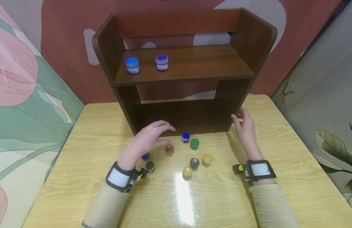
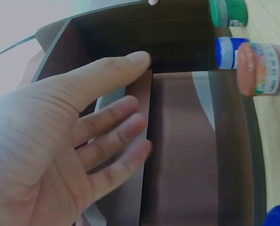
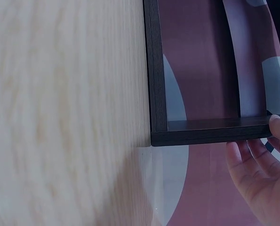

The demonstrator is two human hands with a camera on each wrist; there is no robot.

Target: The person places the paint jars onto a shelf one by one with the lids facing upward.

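Note:
A dark brown wooden shelf (image 1: 181,117) stands on the table. My right hand (image 1: 245,128) holds the edge of its right side panel, thumb on one face and fingers on the other in the right wrist view. My left hand (image 1: 151,134) is in front of the lower compartment with fingers spread and nothing in them. Closest to it are a red-brown paint jar (image 1: 169,149) and a blue paint jar (image 1: 145,156) partly hidden by the wrist. Another blue jar (image 1: 185,137) and a green jar (image 1: 194,144) stand by the shelf's front edge.
On the upper board stand a light blue-lidded jar (image 1: 132,65) and a purple-lidded jar (image 1: 162,62). Nearer on the table (image 1: 221,202) are a dark brown jar (image 1: 150,166), a grey jar (image 1: 194,163) and two yellow jars (image 1: 207,160). Patterned walls surround the table.

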